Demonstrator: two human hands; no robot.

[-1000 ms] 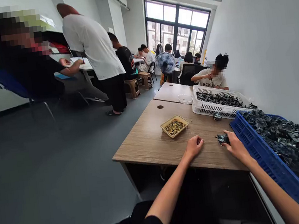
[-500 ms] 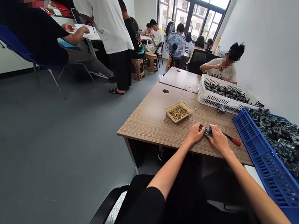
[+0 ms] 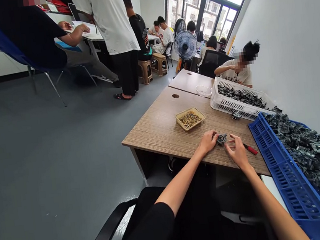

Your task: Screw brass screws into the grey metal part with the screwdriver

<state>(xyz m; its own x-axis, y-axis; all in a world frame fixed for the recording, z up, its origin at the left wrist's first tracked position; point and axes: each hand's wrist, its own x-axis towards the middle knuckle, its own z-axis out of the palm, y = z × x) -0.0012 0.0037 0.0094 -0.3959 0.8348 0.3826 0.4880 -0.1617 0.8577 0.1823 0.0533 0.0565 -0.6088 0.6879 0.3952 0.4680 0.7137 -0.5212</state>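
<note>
A small grey metal casting [image 3: 221,139] with a round opening is near the front of the wood-grain table [image 3: 155,126]. My left hand [image 3: 208,141] grips its left side between thumb and fingers. My right hand [image 3: 238,150] is just to the right of the part, fingers apart and holding nothing. By that hand lies a red-handled tool [image 3: 250,149], its working end partly hidden by the hand. Beyond my left hand stands a cream tray [image 3: 189,128] of small brass-coloured pieces.
On my right a blue crate [image 3: 288,182] is heaped with similar metal castings. A white basket [image 3: 230,108] of dark parts stands further back, with a single casting [image 3: 236,114] before it. A co-worker [image 3: 237,74] sits behind the basket. A fan [image 3: 185,45] stands beyond the table.
My right hand has let go of the metal casting and moved slightly right, fingers spreading. The casting's round opening now shows, and my left hand still holds it.
</note>
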